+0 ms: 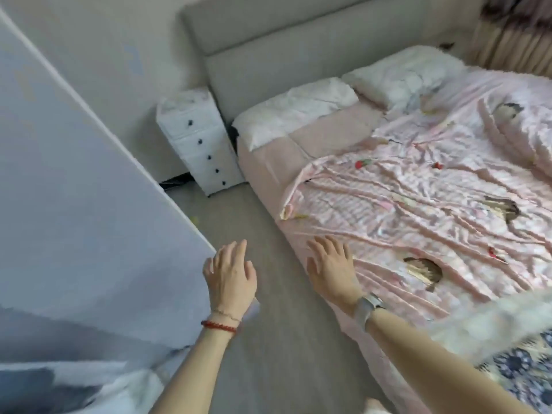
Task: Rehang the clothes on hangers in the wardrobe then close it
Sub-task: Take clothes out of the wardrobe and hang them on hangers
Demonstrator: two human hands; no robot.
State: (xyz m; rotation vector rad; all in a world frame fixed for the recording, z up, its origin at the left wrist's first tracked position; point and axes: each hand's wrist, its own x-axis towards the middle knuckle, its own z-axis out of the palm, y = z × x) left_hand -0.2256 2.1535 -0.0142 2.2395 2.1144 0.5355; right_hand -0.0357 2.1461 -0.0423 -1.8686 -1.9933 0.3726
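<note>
Now both hands (L (231, 276), R (333, 268)) spread, holding nothing, wardrobe door (74, 189) just left.

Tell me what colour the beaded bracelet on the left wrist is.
Red. The beaded bracelet circles the wrist just below the left hand, clearest in the head view.

Both hands outstretched, left (231, 277) and right (331, 268), fingers spread, holding nothing

I see a pink duvet cover (418, 204) printed with small red and brown motifs, white pillows (298, 112) and a grey headboard (283, 55). The drawer unit (198, 141) is white with black knobs; my left wrist wears a red bead bracelet (219, 326).
</note>
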